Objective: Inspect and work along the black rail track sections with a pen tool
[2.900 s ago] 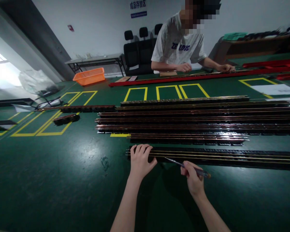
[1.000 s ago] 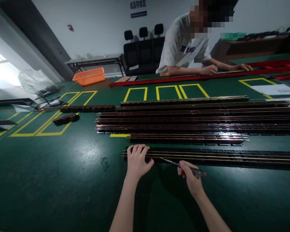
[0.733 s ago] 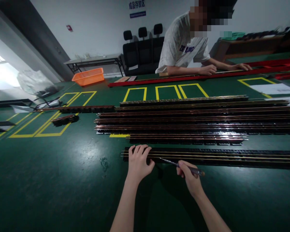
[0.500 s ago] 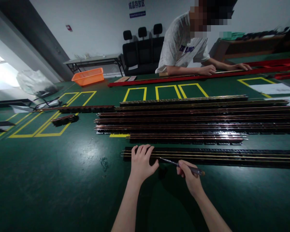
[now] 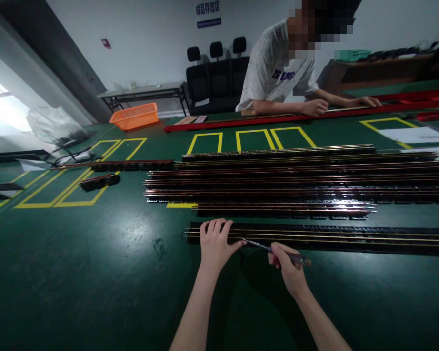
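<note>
A long black strip with thin brass rails [image 5: 332, 237] lies across the green table in front of me. My left hand [image 5: 216, 242] rests on the strip close to its left end, fingers curled over its far edge and thumb at the near edge. My right hand [image 5: 287, 267] pinches a slim pointed tool [image 5: 276, 251] like a pen. The tool's tip touches the strip right beside my left thumb.
A wide stack of similar long rail strips [image 5: 296, 180] lies just beyond. A short rail piece [image 5: 99, 180] sits at the left inside yellow floor-tape boxes. Across the table a person in a white T-shirt [image 5: 278, 68] handles a long red strip [image 5: 300, 117]. An orange bin [image 5: 134, 115] stands far left.
My left hand has slid a little to the right along the strip, toward the tool tip. The strip shifted slightly left since the earliest frame. The person opposite leaned to the right.
</note>
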Available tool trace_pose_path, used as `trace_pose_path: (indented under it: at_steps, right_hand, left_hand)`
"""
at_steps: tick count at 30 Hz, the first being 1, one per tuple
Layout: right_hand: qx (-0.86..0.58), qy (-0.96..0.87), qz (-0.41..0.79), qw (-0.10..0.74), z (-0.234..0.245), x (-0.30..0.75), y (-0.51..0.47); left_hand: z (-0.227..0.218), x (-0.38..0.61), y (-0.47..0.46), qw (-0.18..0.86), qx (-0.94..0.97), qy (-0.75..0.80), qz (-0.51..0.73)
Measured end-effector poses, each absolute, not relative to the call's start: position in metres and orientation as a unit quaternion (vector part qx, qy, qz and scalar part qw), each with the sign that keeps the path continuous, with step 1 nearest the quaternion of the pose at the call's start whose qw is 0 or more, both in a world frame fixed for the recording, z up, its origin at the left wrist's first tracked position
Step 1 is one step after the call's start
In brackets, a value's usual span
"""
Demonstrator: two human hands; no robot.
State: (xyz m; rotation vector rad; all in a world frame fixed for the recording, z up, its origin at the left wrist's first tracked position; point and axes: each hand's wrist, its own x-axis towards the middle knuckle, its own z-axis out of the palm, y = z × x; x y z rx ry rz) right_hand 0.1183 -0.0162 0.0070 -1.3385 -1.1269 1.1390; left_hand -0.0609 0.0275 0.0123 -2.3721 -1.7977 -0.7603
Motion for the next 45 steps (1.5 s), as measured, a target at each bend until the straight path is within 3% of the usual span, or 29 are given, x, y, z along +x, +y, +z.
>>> trace_pose_path:
  at_steps: [31, 45]
  right_hand:
    - [-0.547, -0.45, 0.455, 0.539, -0.009, 0.127, -0.015]
    - [-0.521, -0.427, 0.438, 0.596, -0.011, 0.125, -0.015]
  left_hand:
    - [0.02, -0.073, 0.028, 0.009, -0.781, -0.579, -0.233]
    - [0.02, -0.078, 0.029, 0.016, -0.78, -0.578, -0.24]
